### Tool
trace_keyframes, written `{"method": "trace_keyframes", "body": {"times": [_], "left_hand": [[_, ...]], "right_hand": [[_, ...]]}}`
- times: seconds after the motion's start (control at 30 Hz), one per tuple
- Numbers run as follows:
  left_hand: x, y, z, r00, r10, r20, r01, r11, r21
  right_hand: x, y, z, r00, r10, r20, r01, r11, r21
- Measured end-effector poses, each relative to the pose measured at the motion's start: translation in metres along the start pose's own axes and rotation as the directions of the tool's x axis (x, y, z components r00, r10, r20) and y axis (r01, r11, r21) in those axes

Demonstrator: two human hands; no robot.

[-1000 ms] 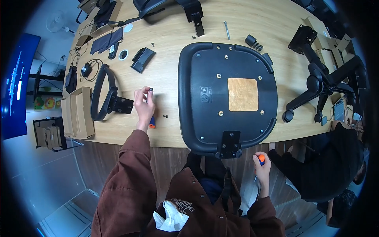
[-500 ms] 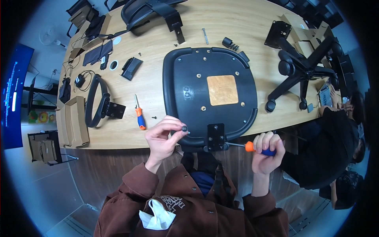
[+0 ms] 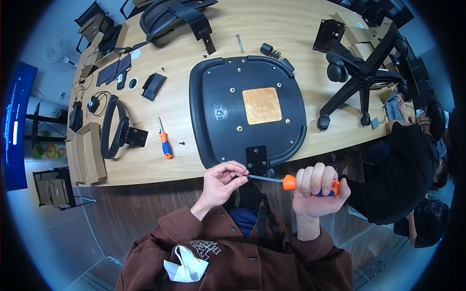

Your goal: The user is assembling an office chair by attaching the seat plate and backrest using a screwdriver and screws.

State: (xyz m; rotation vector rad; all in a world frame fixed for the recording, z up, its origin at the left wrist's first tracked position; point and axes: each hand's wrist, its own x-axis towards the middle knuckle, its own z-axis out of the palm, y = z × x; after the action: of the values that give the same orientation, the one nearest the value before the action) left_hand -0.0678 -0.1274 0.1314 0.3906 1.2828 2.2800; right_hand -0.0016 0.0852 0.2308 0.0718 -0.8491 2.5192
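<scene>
My left hand (image 3: 223, 182) pinches a small dark screw (image 3: 248, 176) between thumb and fingertips, just off the table's near edge. In my right hand (image 3: 316, 190) is a screwdriver (image 3: 288, 182) with an orange and blue handle, fingers wrapped round it. Its shaft points left, and the tip meets the screw at my left fingertips. Just beyond both hands, a black chair seat (image 3: 223, 97) lies underside up, with several brass-coloured inserts and a bare wooden square. A black metal bracket (image 3: 256, 155) sits at its near edge, partly hidden lower down.
Left of the seat lie another screwdriver (image 3: 165, 145), a loose screw (image 3: 182, 143), an armrest (image 3: 108, 131) and a cardboard box (image 3: 88, 160). Farther back are a backrest (image 3: 160, 19), a long bolt (image 3: 240, 43) and a spring (image 3: 274, 53). A wheeled chair base (image 3: 364, 77) stands right, near a person (image 3: 403, 169).
My hands have come together: the left moved right with the screw. The screwdriver tip came away from beside the bracket and now touches the screw. The whole view has shifted slightly.
</scene>
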Motion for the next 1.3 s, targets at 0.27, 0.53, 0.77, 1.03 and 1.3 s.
{"method": "trace_keyframes", "body": {"times": [0.27, 0.53, 0.77, 1.03, 1.3], "left_hand": [[-0.011, -0.014, 0.008, 0.975, -0.199, -0.095, 0.181, 0.968, -0.172], [-0.024, -0.04, 0.022, 0.905, -0.424, -0.048, 0.277, 0.669, -0.69], [-0.026, -0.053, 0.021, 0.887, -0.459, 0.056, 0.29, 0.456, -0.841], [-0.03, -0.069, 0.02, 0.9, -0.432, 0.045, 0.293, 0.526, -0.799], [-0.026, -0.081, 0.024, 0.874, -0.481, -0.064, 0.257, 0.571, -0.779]], "right_hand": [[-0.009, -0.002, -0.004, 0.999, -0.032, -0.018, 0.032, 0.999, -0.012], [-0.02, -0.003, -0.008, 0.998, -0.052, -0.034, 0.05, 0.997, -0.06], [-0.024, -0.001, -0.01, 0.998, -0.059, -0.031, 0.056, 0.993, -0.104], [-0.028, 0.002, -0.019, 0.997, -0.058, -0.045, 0.05, 0.987, -0.151], [-0.036, 0.02, -0.032, 0.957, -0.137, -0.256, 0.082, 0.973, -0.214]]}}
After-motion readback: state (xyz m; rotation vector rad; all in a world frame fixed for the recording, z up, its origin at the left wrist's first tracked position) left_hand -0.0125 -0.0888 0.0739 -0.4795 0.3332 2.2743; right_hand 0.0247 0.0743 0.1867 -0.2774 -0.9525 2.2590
